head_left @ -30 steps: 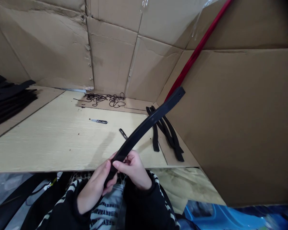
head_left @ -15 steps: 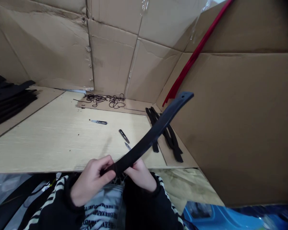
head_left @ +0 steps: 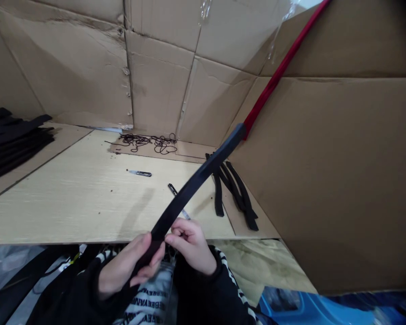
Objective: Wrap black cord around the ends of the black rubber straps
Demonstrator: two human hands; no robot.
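Note:
My left hand (head_left: 130,266) is closed around the lower end of a long, flat black strap (head_left: 196,183), thumb on top and fingers beneath. The strap rises diagonally to the right, away from me over the table. At its lower right edge my right hand (head_left: 191,246) is curled, thumb and forefinger pinched together against the strap; what they pinch is too small to make out. Just beyond that hand lies a pointed silver blade (head_left: 186,215). Black thread snips (head_left: 171,188) are partly covered by the strap, and another pair of snips (head_left: 140,173) rests further left.
Tangled dark thread (head_left: 145,141) lies at the back of the pale tabletop (head_left: 71,198). Several black straps (head_left: 238,194) are on the right, with a stack of more (head_left: 16,137) at far left. Cardboard walls (head_left: 341,171) enclose the table; a red strip (head_left: 280,74) hangs at right.
The strap has swung left and its far end lies lower, now overlapping the red strip. My left hand's grip has turned, and my right hand has come from beneath the strap to its right edge.

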